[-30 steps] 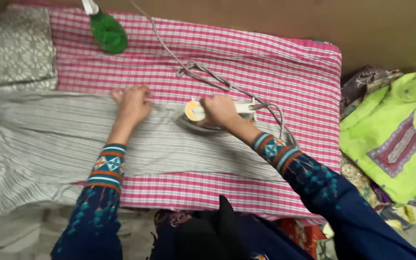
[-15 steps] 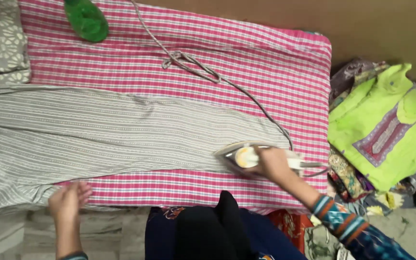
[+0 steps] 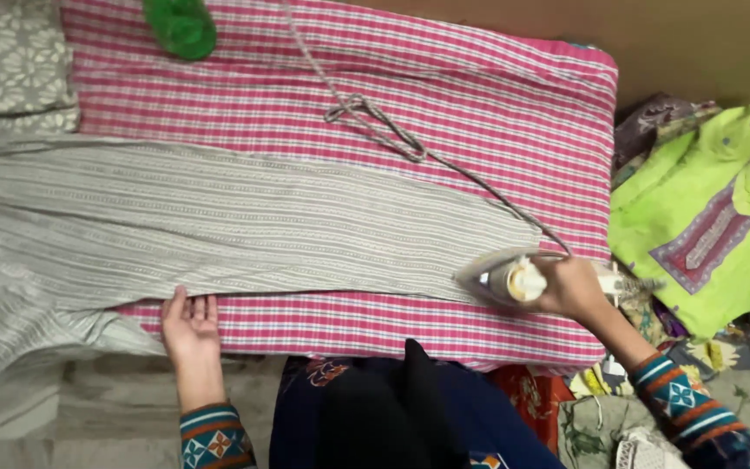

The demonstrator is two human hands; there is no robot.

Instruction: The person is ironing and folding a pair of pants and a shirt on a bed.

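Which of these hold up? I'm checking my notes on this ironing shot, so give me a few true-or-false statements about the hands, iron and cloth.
1. The right hand grips the iron. True.
2. The iron sits near the left end of the grey striped garment. False: it is at the garment's right end, by the edge of the pink checked cover.
3. The left hand lies palm up at the garment's near edge. True.
4. The green bottle stands beside the iron. False: it lies at the far edge of the cover, well apart.
5. The iron's cord runs across the cover. True.
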